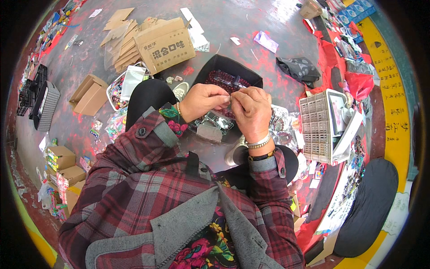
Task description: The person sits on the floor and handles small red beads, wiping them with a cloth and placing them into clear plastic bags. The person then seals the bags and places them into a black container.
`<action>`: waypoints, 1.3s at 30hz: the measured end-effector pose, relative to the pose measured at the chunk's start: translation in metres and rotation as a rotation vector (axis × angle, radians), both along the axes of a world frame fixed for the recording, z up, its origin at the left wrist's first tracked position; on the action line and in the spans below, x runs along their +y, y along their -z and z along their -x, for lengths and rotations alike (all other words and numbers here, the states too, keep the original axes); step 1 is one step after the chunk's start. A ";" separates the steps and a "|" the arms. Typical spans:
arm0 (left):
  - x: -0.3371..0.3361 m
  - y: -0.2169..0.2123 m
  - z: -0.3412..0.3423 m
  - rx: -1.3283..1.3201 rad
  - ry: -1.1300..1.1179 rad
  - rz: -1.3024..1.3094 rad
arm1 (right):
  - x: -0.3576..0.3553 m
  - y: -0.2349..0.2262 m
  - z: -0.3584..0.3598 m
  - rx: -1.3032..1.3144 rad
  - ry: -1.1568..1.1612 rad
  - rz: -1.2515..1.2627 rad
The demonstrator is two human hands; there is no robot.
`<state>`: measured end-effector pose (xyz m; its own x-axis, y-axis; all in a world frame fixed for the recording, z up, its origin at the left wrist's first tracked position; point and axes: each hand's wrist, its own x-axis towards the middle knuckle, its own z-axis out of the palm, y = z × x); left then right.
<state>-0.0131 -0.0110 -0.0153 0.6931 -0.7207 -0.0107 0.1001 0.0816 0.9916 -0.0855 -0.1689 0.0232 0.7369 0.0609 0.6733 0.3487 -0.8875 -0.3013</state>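
Note:
My left hand (201,100) and my right hand (253,112) meet in front of me, fingertips pinched close together. Whatever lies between the fingertips is too small to make out; a pale speck shows there. Beneath and beyond them stands a black open box (214,63) with dark red, bead-like items (218,77) and clear plastic in it. On the near side of the box, partly behind my hands, are shiny clear plastic packages (217,120) and a pale brown piece of card (209,133). My wrists block part of this area.
Flattened cardboard (165,45) lies at the far left, near a small open carton (88,95) and a white basket of small goods (117,92). To the right stand a pale plastic crate (316,130) and a dark grey bag (299,70). Small cartons (62,158) are stacked at left.

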 end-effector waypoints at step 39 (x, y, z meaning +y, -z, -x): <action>0.018 -0.019 -0.015 0.358 -0.049 0.233 | -0.036 0.014 0.005 0.527 -0.254 -1.221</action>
<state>0.0016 0.0073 0.0041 0.7088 -0.6985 -0.0982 0.4253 0.3121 0.8496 -0.0901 -0.2050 0.0096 0.9799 -0.1959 0.0381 0.0609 0.1115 -0.9919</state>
